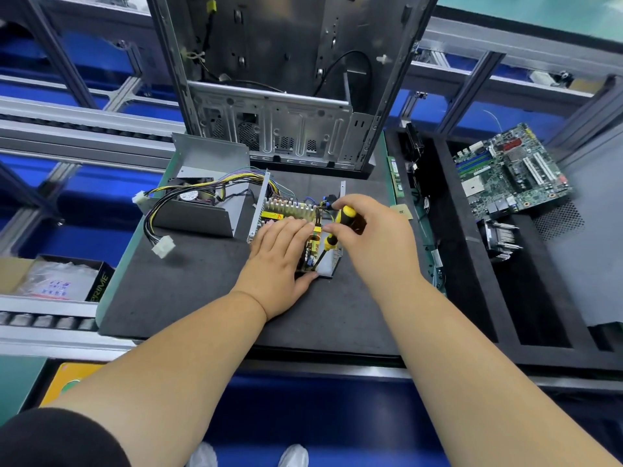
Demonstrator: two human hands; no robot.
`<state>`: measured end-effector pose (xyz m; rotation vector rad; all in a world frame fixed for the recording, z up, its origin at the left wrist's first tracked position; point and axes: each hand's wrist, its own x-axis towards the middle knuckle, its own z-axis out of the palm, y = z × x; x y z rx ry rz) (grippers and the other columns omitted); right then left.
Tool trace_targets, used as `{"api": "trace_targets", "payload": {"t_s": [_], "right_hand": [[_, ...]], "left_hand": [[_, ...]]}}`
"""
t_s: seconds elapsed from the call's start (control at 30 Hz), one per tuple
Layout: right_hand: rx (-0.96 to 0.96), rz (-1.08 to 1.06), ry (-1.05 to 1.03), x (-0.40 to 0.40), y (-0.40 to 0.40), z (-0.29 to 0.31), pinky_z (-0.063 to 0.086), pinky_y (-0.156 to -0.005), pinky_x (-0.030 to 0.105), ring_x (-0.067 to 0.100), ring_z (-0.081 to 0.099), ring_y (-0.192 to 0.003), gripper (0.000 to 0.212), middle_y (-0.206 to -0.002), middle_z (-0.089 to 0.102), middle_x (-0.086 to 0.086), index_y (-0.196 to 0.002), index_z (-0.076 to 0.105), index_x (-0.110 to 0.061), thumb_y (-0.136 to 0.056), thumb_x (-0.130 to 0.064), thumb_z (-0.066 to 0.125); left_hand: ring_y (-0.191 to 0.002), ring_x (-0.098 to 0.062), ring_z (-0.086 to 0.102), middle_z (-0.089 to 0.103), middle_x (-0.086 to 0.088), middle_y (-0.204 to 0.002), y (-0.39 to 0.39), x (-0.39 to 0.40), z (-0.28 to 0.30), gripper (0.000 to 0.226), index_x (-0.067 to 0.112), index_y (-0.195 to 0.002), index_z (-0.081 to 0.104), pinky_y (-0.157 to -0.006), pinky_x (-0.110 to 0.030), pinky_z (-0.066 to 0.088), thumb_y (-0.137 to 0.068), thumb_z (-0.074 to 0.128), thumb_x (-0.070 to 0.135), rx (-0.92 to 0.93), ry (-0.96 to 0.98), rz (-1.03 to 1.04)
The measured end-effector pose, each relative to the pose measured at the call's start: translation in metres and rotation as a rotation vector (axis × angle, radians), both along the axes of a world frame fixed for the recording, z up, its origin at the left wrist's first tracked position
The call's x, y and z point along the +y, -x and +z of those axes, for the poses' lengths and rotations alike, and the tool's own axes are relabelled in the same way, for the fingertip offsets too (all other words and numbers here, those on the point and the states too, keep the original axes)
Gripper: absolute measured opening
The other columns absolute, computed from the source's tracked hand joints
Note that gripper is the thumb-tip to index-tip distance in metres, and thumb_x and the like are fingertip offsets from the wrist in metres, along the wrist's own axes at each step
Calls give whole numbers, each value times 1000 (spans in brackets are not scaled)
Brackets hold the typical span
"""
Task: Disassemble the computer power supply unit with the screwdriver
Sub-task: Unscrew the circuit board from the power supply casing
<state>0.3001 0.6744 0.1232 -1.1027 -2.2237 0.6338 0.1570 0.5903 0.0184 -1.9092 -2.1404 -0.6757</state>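
Note:
The opened power supply unit (290,210) lies on the dark foam mat (188,284), its circuit board and finned heat sink exposed. My left hand (279,261) rests flat on the board with straight fingers, the thumb against the near edge. My right hand (367,230) grips a yellow and black screwdriver (340,224), whose tip points down into the board's near right part. The removed grey cover with the fan (195,197) lies to the left, joined by a bundle of coloured wires (236,178).
An empty computer case (279,96) stands upright behind the mat. On the right, a black tray (472,264) holds a green motherboard (512,170) and a heat sink (502,241). A box with a plastic bag (57,281) sits at the left.

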Motion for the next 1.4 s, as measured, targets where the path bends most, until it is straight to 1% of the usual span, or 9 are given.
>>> {"api": "trace_targets", "payload": {"t_s": [0.17, 0.33, 0.5, 0.6, 0.7, 0.83, 1.13, 1.33, 1.4], "right_hand": [[50, 44, 61, 1, 0, -2, 52, -80, 33, 11, 60, -80, 30, -85, 67, -11, -114, 69, -28, -85, -25, 76], [69, 253, 193, 2, -1, 0, 51, -93, 37, 13, 62, -98, 43, -103, 67, -12, -129, 61, -27, -92, -6, 63], [207, 250, 266, 3, -2, -4, 47, -97, 33, 9, 55, -107, 29, -107, 56, -7, -120, 65, -29, -94, -16, 60], [255, 211, 226, 2, 2, -7, 49, -92, 32, 10, 56, -98, 29, -101, 52, -5, -118, 68, -31, -92, -18, 65], [319, 199, 266, 2, 4, -8, 51, -89, 26, 7, 62, -97, 42, -99, 62, -11, -118, 63, -39, -85, -15, 72], [373, 172, 348, 2, 4, -9, 57, -82, 30, 11, 69, -95, 27, -99, 72, -7, -95, 56, -35, -83, -17, 71], [224, 125, 67, -3, 0, -14, 53, -84, 40, 18, 62, -96, 24, -107, 65, -1, -119, 58, -15, -98, -6, 52], [162, 152, -30, -7, -3, -13, 40, -94, 13, 11, 54, -112, 34, -119, 63, 1, -127, 60, -11, -98, -1, 45], [162, 192, -20, -9, -3, -12, 38, -95, 11, 9, 53, -113, 35, -121, 62, 0, -129, 59, -12, -97, -5, 47]], "left_hand": [[-138, -26, 32, 48, -7, -144, -1, 0, 0, 79, 11, -144, 45, -121, -37, 5, -79, 70, 48, 0, -11, -2], [-138, -25, 31, 48, -6, -142, -1, 0, 0, 77, 12, -142, 46, -121, -37, 5, -78, 71, 47, -7, -17, 1], [-138, -26, 32, 48, -6, -143, -1, 1, -1, 78, 12, -144, 43, -120, -38, 6, -79, 69, 48, -8, -17, 3], [-137, -26, 32, 48, -7, -142, -1, 1, -2, 80, 13, -143, 41, -120, -38, 8, -78, 70, 47, -15, -26, -1], [-137, -26, 32, 48, -6, -142, -1, 1, -2, 79, 15, -143, 38, -119, -39, 10, -77, 69, 47, -17, -26, -5], [-137, -26, 33, 49, -6, -142, -1, 0, 0, 77, 12, -142, 45, -119, -38, 10, -77, 70, 46, -15, -20, -4], [-138, -25, 34, 48, -5, -144, -2, -1, 3, 77, 12, -144, 46, -120, -40, 11, -78, 70, 45, -28, 17, -3], [-138, -25, 33, 47, -6, -143, -1, 0, 0, 76, 12, -143, 46, -120, -41, 13, -79, 69, 46, -19, 11, -1], [-137, -25, 33, 48, -5, -143, -1, 0, -1, 77, 12, -143, 45, -120, -40, 12, -78, 70, 46, -17, -4, 0]]}}
